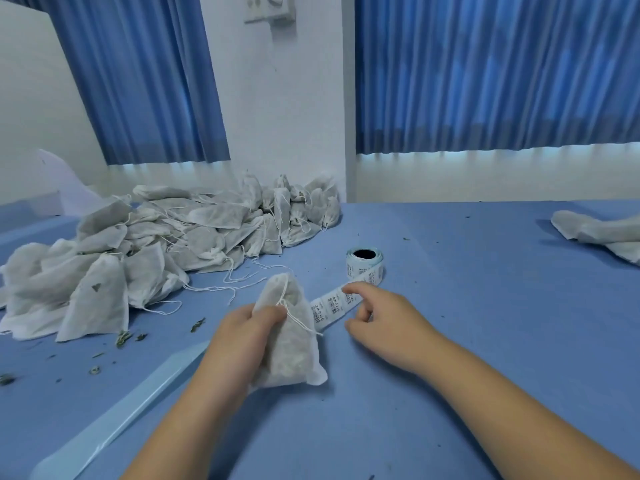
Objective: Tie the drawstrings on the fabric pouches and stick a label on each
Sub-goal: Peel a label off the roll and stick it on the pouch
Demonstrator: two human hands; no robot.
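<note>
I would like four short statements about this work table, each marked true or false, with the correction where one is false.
1. The left hand holds a pouch. True.
2. The right hand is at the strip unrolled from the label roll. True.
3. The label roll lies on top of the pile of pouches. False: it stands on the table, to the right of the pile.
4. The curtains are red. False: they are blue.

Print on the label strip is unreadably small; the edge crops the right-hand pouches.
</note>
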